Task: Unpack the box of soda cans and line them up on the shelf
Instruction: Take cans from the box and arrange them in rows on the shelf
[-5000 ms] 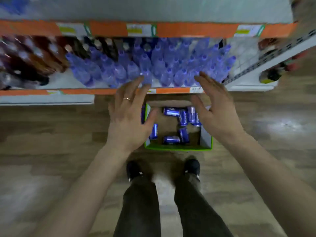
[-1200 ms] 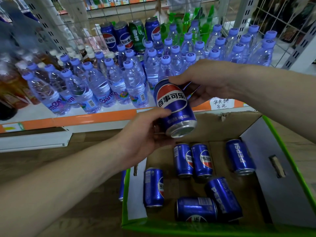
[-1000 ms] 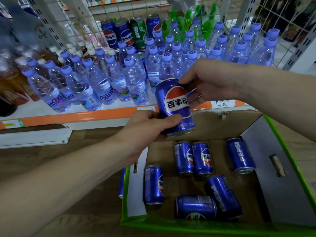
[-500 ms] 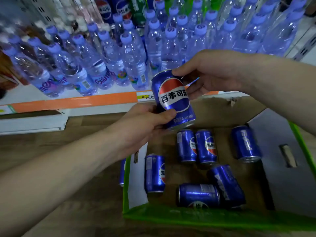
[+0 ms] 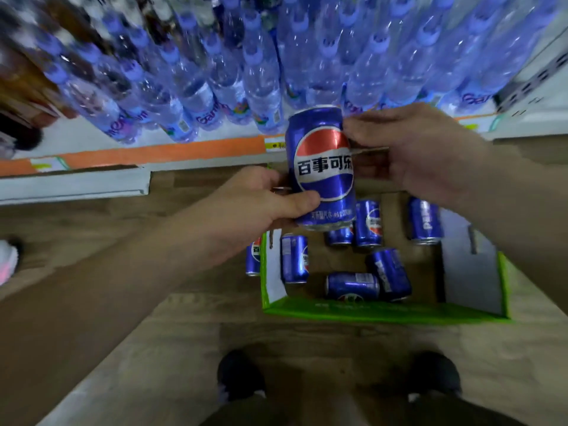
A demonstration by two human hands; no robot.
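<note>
Blue aluminium soda can sits upright at frame centre, left hand and right hand both gripping it.

A shop aisle, likely a small grocery or convenience store. A low white shelf with an orange price strip carrying small labels holds dense rows of identical blue-capped water bottles. An open carton of loose blue soda cans sits on the wood-look floor. The upper shelving is blurred.
</note>
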